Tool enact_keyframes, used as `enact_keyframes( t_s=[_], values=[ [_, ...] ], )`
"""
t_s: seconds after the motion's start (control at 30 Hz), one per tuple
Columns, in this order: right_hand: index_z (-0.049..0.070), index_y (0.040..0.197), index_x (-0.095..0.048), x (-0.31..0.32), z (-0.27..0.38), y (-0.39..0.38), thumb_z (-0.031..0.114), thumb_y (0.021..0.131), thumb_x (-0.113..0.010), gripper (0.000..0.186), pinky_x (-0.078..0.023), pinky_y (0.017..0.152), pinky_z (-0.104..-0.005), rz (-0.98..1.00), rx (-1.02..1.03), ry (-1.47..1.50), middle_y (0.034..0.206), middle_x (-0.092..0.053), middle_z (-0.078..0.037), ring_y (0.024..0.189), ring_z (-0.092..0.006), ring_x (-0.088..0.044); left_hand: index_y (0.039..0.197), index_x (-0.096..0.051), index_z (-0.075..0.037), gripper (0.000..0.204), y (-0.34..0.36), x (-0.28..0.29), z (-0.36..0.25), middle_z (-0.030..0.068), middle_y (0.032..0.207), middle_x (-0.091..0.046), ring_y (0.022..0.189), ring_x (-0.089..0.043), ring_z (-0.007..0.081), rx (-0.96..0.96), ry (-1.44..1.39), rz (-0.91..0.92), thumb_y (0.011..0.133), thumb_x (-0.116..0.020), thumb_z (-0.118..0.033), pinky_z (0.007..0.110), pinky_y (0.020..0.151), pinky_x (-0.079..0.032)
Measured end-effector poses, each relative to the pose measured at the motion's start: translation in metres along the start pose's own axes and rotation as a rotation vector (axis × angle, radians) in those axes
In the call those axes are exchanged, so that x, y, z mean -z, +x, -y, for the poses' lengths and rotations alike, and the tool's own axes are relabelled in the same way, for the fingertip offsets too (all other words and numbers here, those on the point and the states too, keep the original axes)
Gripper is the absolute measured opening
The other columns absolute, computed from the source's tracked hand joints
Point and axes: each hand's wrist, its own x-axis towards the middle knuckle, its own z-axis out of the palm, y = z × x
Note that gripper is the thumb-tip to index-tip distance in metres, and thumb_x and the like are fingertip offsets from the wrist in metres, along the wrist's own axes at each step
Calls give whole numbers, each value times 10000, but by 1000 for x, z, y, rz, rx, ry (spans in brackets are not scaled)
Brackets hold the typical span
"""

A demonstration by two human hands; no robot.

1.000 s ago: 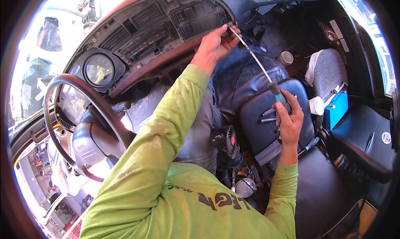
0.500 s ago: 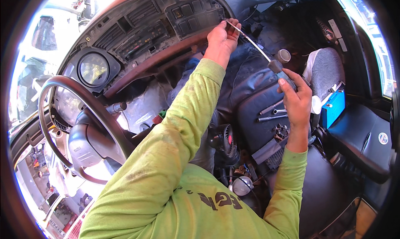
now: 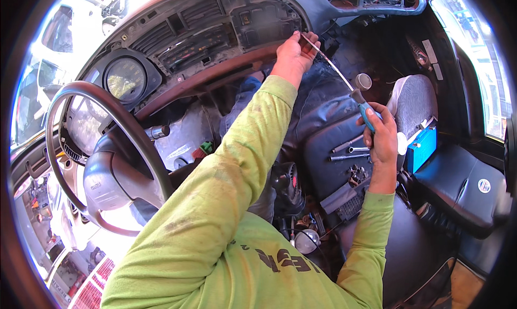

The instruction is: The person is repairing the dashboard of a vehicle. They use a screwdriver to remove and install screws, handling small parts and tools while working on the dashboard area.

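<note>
In my right hand [image 3: 381, 134] is a long screwdriver [image 3: 338, 72] with a blue and dark handle. Its thin shaft slants up and left to the right end of the dashboard panel [image 3: 253, 32]. My left hand [image 3: 295, 56] is raised at the shaft's far end, thumb and fingers closed close to the tip. Whatever it pinches there is too small to make out. The exposed dashboard has vents, switch slots and a round gauge [image 3: 125, 80] toward the left.
A steering wheel [image 3: 107, 102] stands at left. Metal tools [image 3: 350, 157], small loose parts [image 3: 357, 175] and a grey strip [image 3: 339, 199] lie on the black seat [image 3: 318, 142]. At right are a blue box [image 3: 421, 150] and a grey cushion [image 3: 417, 99]. A round lamp-like part [image 3: 307, 241] sits below.
The view has shifted a little. My right fingers have moved on the screwdriver's handle, and more of its blue grip shows. The left hand stays by the tip.
</note>
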Motion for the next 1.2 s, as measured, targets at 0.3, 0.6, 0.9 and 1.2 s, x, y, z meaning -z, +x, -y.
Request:
enact_keyframes(
  t_s=[0.3,0.6,0.9,1.2],
  values=[
    [-43,1192,-678,-10,-14,-6,133,925,-806,345,-429,527,-222,-262,382,-377,883,-671,-57,656,-72,-601,1117,-592,-21,158,10,-16,8,164,1009,-724,875,-751,315,-49,-61,-116,1119,-491,-142,510,815,-620],
    [-33,1182,-669,-1,2,1,188,971,-773,323,-429,504,-228,-117,87,-38,803,-673,-72,567,-80,-585,1156,-614,13,170,7,4,9,153,1035,-727,903,-750,297,-45,-42,42,1107,-513,-114,474,843,-619],
    [-33,1233,-627,-31,-3,-25,156,994,-730,321,-558,627,-265,-108,305,-200,954,-697,-90,713,-133,-677,1125,-628,27,194,15,6,7,130,977,-723,878,-725,255,3,-76,60,1110,-499,-118,444,832,-599],
    [-14,1234,-660,-15,3,-11,249,1071,-601,314,-494,529,-273,72,-50,328,1012,-731,-167,673,-180,-682,1137,-656,15,198,10,22,-9,135,1050,-725,936,-715,267,111,138,220,1101,-524,-128,440,843,-601]
  ],
)
